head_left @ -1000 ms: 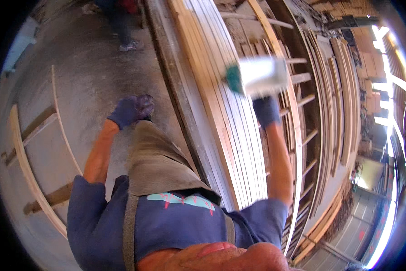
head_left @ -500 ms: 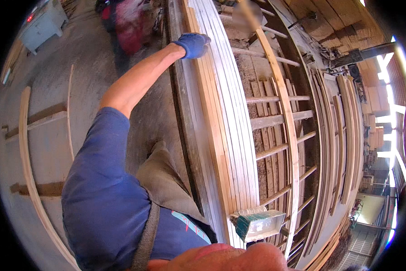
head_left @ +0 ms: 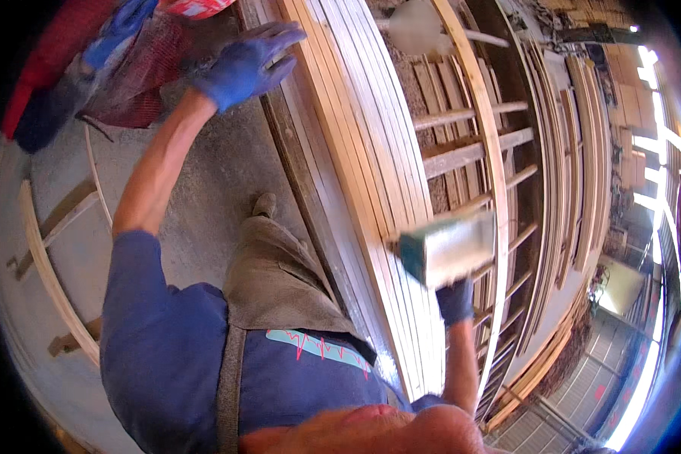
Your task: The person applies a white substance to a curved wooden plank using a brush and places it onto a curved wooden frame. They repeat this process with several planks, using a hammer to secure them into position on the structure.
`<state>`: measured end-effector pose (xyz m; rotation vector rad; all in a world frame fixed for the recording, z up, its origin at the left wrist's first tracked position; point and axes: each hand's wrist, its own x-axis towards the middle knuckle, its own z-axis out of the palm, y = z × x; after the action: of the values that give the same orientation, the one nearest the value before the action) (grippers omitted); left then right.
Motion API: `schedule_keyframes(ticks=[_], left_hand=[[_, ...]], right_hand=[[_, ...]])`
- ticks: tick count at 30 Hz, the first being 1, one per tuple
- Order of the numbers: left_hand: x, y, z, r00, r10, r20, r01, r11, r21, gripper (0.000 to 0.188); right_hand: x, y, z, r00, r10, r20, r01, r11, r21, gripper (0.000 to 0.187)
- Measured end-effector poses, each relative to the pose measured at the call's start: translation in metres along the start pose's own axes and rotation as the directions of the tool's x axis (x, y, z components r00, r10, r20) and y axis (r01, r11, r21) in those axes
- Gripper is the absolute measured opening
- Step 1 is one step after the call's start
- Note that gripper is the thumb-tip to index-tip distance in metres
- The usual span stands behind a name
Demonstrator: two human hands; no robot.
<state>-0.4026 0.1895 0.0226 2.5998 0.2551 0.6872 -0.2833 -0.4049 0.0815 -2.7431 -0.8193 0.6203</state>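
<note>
Since the last frame my right hand (head_left: pixel 455 301) had lifted the blurred block (head_left: pixel 448 247) over the slats (head_left: pixel 370 174), fingers hidden behind it. My left hand (head_left: pixel 246 64) lay spread at the slats' edge.

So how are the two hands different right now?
The left hand is spread open with nothing in it, while the right hand grips a pale block with a teal end. The left hand reaches far up along the stack of wooden slats on a stretched arm; the right hand stays nearer the body, over the slats. Both wear blue gloves.
</note>
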Motion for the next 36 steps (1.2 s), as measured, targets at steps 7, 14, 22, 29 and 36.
schedule_keyframes(ticks=[7, 14, 22, 29, 36], left_hand=[[-0.072, 0.055, -0.001, 0.999, -0.021, 0.039, 0.017, 0.996, 0.091, 0.045], [-0.008, 0.051, 0.026, 0.991, -0.092, -0.093, 0.093, 0.996, 0.005, 0.043], [-0.162, 0.129, 0.083, 0.977, -0.207, -0.041, 0.204, 0.977, -0.065, 0.046], [-0.357, 0.232, 0.119, 0.861, -0.418, 0.289, 0.476, 0.863, -0.169, 0.041], [-0.554, 0.286, 0.180, 0.815, -0.291, 0.501, 0.342, 0.939, -0.011, 0.040]], right_hand=[[0.140, -0.097, -0.029, 0.956, -0.283, -0.070, 0.281, 0.959, -0.044, 0.028], [0.145, -0.084, -0.015, 0.894, -0.421, -0.151, 0.411, 0.907, -0.090, 0.024], [0.043, -0.015, -0.002, 0.929, -0.368, -0.036, 0.355, 0.915, -0.191, 0.023], [-0.177, 0.140, 0.014, 0.954, -0.288, -0.086, 0.280, 0.956, -0.090, 0.020], [-0.404, 0.296, 0.045, 0.994, -0.048, -0.102, 0.064, 0.985, 0.162, 0.032]])
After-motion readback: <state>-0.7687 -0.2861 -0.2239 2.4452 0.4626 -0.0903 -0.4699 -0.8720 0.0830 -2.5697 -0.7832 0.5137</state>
